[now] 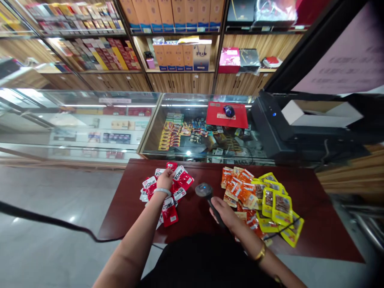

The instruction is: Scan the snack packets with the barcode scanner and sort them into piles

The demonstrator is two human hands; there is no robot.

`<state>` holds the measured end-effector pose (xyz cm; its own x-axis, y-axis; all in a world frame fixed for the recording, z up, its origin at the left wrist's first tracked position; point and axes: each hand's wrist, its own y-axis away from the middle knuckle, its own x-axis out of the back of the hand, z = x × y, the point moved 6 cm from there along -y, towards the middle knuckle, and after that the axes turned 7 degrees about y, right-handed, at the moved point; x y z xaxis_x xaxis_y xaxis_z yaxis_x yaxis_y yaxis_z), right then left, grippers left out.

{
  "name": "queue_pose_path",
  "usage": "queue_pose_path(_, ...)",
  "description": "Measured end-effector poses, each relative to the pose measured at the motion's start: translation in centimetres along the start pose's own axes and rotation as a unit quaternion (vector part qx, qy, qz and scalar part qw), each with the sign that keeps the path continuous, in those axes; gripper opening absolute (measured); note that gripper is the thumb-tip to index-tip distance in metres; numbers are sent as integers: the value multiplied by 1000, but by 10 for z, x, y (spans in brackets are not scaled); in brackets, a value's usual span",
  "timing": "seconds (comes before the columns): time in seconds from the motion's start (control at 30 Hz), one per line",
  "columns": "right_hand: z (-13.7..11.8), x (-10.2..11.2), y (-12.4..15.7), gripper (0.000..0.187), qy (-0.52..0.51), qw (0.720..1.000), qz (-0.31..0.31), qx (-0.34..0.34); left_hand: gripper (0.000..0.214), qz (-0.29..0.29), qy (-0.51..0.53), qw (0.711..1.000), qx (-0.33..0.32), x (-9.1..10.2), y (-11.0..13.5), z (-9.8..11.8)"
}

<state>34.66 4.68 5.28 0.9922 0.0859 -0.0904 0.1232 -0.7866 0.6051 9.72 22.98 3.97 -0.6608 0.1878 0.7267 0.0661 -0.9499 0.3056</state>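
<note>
My right hand [223,212] is wrapped around the handle of a black barcode scanner [204,189], whose head has a small blue light on top. My left hand [165,180] lies over a loose pile of red-and-white snack packets [170,212], its fingers curled at the edge of one packet [179,173]. Part of that pile is hidden under the hand and wrist. To the right of the scanner are orange snack packets [238,188], overlapped by yellow-edged snack packets [282,206] with dark contents.
The packets lie on a dark red table [120,208] against a glass display counter [192,154]. On the glass rest a red mat [213,116] and a mouse [229,111]. A black machine [270,132] with an open white box [322,114] stands right. A black cable [60,224] hangs left.
</note>
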Motion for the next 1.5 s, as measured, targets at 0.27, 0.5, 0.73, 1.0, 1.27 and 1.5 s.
queue_pose_path(0.27, -23, 24, -11, 52, -20, 998, 27, 53, 16, -9, 49, 998, -36, -53, -7, 50)
queue_pose_path(0.5, -11, 42, -17, 54, -40, 997, 61, 38, 13, -35, 68, 997, -10, -90, -24, 69)
queue_pose_path(0.73, -8, 46, -23, 54, -41, 997, 67, 17, 29, -77, 63, 993, -66, -105, -24, 82)
queue_pose_path(1.0, -14, 36, -21, 52, -16, 998, 64, 0, 53, 39, -246, 968, 5, -48, -28, 31)
queue_pose_path(1.27, -5, 34, -26, 52, -26, 998, 59, 16, 41, -51, -124, 991, -1, -65, -33, 35)
queue_pose_path(1.5, -7, 36, -20, 53, -33, 998, 60, 10, 31, -88, 192, 977, -3, -110, -32, 51)
